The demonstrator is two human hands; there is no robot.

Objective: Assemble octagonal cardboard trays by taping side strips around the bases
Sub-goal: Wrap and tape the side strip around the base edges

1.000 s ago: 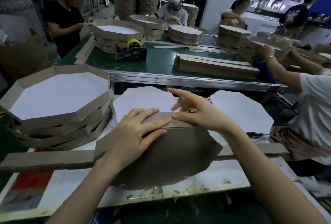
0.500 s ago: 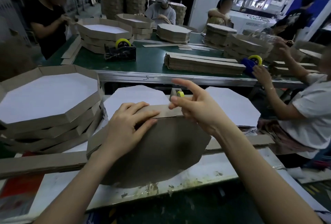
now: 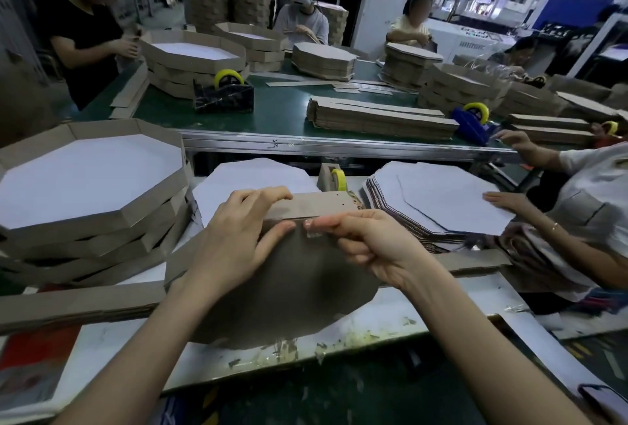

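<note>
Works on a brown eight-sided base (image 3: pixel 289 288), flat on the near bench (image 3: pixel 390 319), underside up. Grips the side strip (image 3: pixel 316 205) with the left hand (image 3: pixel 238 241), fingers hooked over its top edge, thumb pressed on the base: apparently to hold it upright and tight against the far edge. Pinches a short piece of clear tape (image 3: pixel 314 232) in the right hand (image 3: pixel 370 241), at the seam just beside the left thumb, seemingly to bridge strip and base. Has the tape dispenser (image 3: pixel 334 180) just behind the strip, probably for easy reach. Has finished trays (image 3: pixel 153 207) stacked to the left, spare bases (image 3: pixel 441 200) to the right.
</note>
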